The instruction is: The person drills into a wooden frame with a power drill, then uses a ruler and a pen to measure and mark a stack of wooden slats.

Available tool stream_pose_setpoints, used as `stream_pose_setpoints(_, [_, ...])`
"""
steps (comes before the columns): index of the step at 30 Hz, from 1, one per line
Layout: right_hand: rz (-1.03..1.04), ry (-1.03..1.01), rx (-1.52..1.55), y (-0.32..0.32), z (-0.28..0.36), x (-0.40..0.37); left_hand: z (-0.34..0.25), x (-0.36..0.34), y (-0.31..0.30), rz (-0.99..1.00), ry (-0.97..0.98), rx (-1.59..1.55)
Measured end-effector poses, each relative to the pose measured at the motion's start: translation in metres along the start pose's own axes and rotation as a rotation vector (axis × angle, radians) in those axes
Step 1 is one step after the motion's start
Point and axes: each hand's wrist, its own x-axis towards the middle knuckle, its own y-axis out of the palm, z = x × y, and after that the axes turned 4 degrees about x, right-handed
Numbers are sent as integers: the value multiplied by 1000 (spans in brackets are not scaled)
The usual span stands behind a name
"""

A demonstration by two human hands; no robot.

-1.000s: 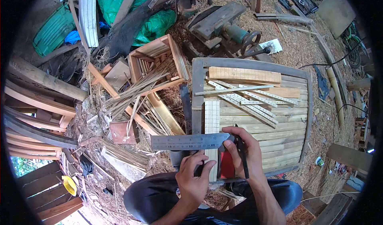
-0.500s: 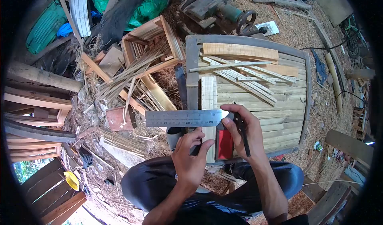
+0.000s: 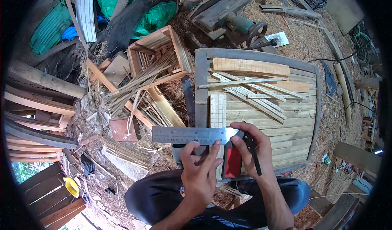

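Within the right hand [image 3: 258, 151], one end of the metal ruler [image 3: 190, 135].

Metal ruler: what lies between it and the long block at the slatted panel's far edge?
Gridded pale strips, loose dotted strips, a thin plain stick and part of a shorter wooden block, in the head view.

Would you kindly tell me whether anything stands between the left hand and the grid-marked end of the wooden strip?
Yes, the metal ruler crosses the wooden strip, between the left hand and the grid-marked end; nothing else visible intervenes.
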Motion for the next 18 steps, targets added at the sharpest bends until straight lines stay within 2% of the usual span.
stream_pose_setpoints(5, [-6, 49, 29, 0, 2, -2, 5, 6, 0, 12, 73, -27])
stream_pose_setpoints(7, [0, 55, 38, -1, 1, -4, 11, 1, 1, 88, 121, 18])
stream_pose_setpoints(18, [-9, 92, 94, 1, 6, -4, 2, 5, -2, 92, 133, 119])
